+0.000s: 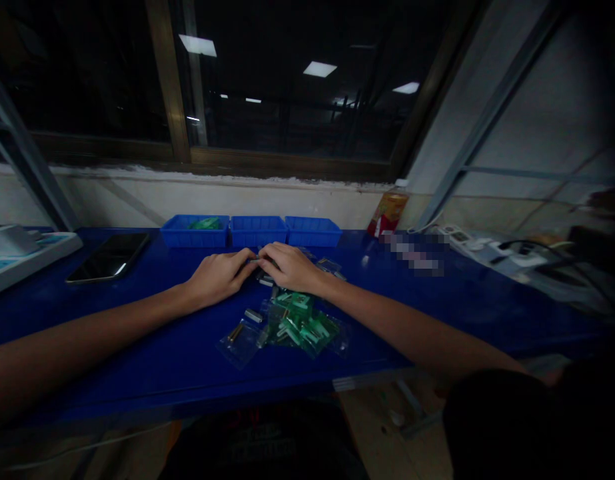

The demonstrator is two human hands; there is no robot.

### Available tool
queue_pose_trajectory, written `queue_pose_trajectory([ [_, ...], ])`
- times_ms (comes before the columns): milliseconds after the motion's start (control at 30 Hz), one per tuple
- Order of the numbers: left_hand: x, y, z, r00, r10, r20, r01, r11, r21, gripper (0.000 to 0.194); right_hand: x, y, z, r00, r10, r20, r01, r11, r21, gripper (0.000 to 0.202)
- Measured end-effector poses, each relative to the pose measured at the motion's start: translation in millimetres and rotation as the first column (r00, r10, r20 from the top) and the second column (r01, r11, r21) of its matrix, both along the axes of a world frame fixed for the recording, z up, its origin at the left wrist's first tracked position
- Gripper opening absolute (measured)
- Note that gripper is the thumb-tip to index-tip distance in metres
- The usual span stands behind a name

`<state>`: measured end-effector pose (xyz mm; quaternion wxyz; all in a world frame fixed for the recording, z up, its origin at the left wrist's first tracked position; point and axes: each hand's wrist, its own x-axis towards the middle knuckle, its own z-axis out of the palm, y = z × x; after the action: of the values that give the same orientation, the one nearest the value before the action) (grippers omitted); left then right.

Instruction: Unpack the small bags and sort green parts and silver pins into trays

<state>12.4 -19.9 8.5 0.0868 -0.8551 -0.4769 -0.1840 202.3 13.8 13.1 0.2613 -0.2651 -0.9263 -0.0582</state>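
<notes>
My left hand (220, 277) and my right hand (290, 267) meet over the blue table, fingertips pinched close together. Between them is a small dark piece, too small and dim to name. Just below my right hand lies a pile of small clear bags with green plastic parts (307, 323). A clear bag with brass-coloured screws (236, 332) rests at the pile's left. Near it is a short silvery metal piece (254, 316). More small clear packets (330, 265) lie behind my right wrist.
Three blue bins stand along the back: a left bin (194, 237) holding green parts, a middle bin (258, 232) and a right bin (313, 233). A phone (108, 257) and a white power strip (32, 257) lie left. A drink bottle (388, 210) and cables (512, 257) are right.
</notes>
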Motion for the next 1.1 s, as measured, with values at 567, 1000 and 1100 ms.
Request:
queue_pose_trajectory([
  [567, 0.7, 0.2, -0.3, 0.999, 0.007, 0.036, -0.006, 1.000, -0.006, 0.030, -1.4, 1.6, -2.1, 0.999, -0.029, 0.031, 0.028, 0.999, 0.020, 0.020],
  [1000, 1.0, -1.4, 2.0, 0.997, 0.021, -0.077, -0.020, 1.000, 0.005, 0.037, 1.1, -1.2, -1.0, 0.999, 0.043, 0.001, -0.042, 0.998, -0.053, 0.018],
  [1100, 0.7, -0.8, 1.9, 0.996, 0.018, -0.085, -0.018, 1.000, 0.007, 0.038, 0.1, -0.3, -1.3, 0.999, 0.035, 0.031, -0.035, 0.999, -0.026, 0.015],
])
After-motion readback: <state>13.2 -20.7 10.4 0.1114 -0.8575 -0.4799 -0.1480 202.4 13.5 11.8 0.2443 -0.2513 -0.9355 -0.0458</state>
